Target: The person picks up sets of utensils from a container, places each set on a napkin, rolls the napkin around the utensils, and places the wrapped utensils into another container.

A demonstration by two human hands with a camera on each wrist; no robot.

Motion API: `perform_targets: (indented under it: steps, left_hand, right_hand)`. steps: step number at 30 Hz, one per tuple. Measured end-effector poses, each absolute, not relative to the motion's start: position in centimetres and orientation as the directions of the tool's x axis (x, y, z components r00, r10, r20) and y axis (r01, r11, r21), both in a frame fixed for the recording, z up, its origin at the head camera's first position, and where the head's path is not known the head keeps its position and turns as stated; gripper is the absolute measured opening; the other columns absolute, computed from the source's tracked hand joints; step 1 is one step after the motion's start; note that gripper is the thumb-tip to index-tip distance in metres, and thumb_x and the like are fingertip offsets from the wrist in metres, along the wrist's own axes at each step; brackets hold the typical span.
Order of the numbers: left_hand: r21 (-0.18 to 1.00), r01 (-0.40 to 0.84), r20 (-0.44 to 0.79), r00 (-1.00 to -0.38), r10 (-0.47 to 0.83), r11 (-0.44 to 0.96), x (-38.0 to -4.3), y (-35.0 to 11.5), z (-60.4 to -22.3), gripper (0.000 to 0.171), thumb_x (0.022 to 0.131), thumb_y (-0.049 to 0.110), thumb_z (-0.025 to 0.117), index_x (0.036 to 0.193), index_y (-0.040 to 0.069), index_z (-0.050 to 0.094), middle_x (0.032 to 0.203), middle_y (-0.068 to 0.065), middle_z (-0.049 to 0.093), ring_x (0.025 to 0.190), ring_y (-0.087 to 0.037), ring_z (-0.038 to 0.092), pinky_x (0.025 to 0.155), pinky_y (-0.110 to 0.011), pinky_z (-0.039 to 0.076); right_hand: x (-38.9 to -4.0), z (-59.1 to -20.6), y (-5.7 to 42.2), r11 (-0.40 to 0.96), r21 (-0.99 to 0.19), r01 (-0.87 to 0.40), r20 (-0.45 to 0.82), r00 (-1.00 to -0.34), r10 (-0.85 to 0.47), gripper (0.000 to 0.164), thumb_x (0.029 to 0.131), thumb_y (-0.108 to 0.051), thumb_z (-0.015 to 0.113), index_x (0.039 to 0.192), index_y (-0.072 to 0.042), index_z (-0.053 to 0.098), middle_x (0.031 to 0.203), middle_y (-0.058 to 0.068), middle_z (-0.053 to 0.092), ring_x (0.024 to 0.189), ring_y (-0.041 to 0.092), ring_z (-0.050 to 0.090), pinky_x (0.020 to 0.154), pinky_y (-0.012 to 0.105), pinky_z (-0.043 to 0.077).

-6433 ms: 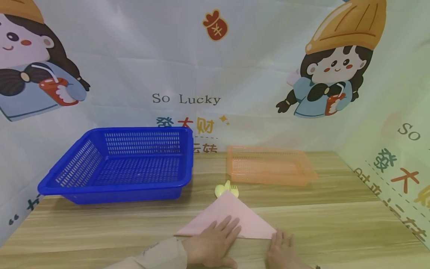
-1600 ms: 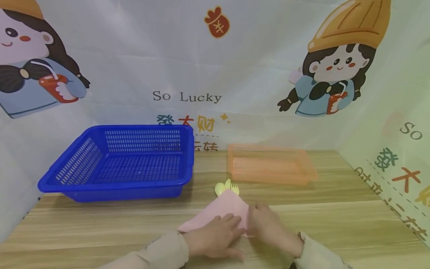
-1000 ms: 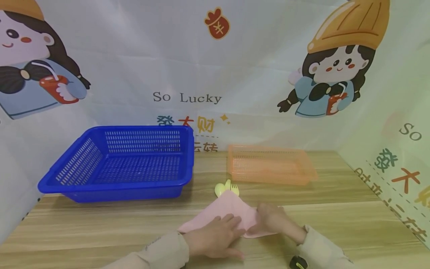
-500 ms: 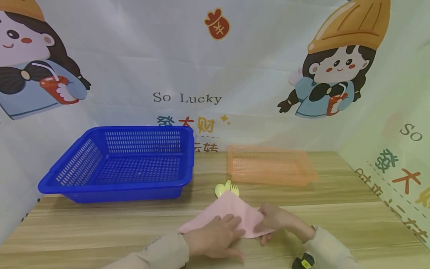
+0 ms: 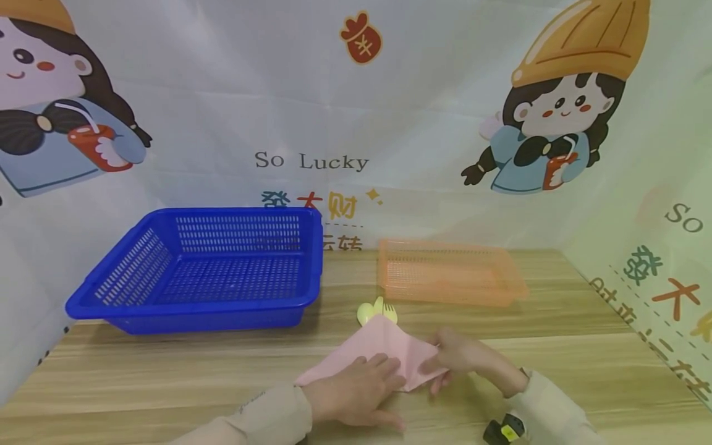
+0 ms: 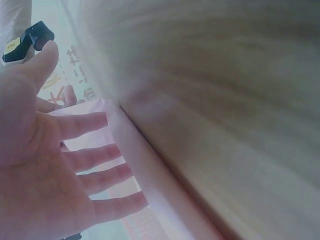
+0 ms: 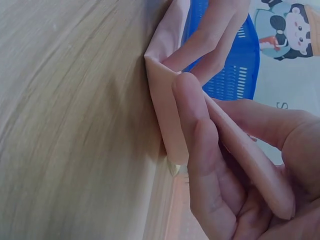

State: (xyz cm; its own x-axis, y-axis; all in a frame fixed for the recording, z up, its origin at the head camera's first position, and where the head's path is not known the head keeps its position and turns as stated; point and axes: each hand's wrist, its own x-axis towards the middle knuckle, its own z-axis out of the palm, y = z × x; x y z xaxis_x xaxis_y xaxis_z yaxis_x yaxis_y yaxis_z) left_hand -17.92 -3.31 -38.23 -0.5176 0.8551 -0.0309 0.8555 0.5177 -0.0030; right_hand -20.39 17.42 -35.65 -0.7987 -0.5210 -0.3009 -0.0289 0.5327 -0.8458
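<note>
A pink napkin, folded to a triangle, lies on the wooden table with its peak pointing away from me. From under that peak stick out the ends of pale yellow cutlery: a spoon, a fork and a rounded piece between them. My left hand rests with spread, straight fingers on the napkin's middle. Its fingertips lie along the cloth in the left wrist view. At the napkin's right side my right hand pinches the corner between thumb and fingers, raising that part into a fold.
A large blue basket stands behind to the left. An orange basket is at the back right, beyond the cutlery. Printed cloth hangs behind and at the sides. A black device with a yellow label sits by the right sleeve.
My right hand has gone from lying at the napkin's right corner to pinching it, and has drawn that corner up and inward. My left hand stays on the napkin.
</note>
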Motion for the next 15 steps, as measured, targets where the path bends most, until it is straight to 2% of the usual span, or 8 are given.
perform_targets:
  steps: [8,15]
  left_hand:
    - [0.029,0.844,-0.04,-0.534,0.844,0.535,-17.9,-3.3,-38.0,0.059,0.08,0.062,0.043,0.118,0.018,0.054,0.109,0.002,0.044,0.101,-0.012,0.042,0.073,-0.024,0.041]
    - [0.006,0.84,-0.021,-0.542,0.84,0.542,-17.7,-3.3,-37.9,0.058,0.079,0.063,0.044,0.116,0.019,0.057,0.103,0.001,0.042,0.096,-0.012,0.039,0.067,-0.022,0.038]
  right_hand:
    - [-20.2,-35.2,16.9,0.524,-0.85,-0.052,-0.27,-0.812,-0.518,0.02,0.077,-0.002,0.06,0.092,0.011,0.059,0.07,0.015,0.065,0.055,0.022,0.063,0.05,0.029,0.052]
    - [-20.1,-35.1,16.3,0.525,-0.849,-0.059,-0.25,-0.83,-0.498,0.017,0.076,0.0,0.06,0.088,0.011,0.058,0.067,0.016,0.065,0.053,0.023,0.063,0.049,0.029,0.052]
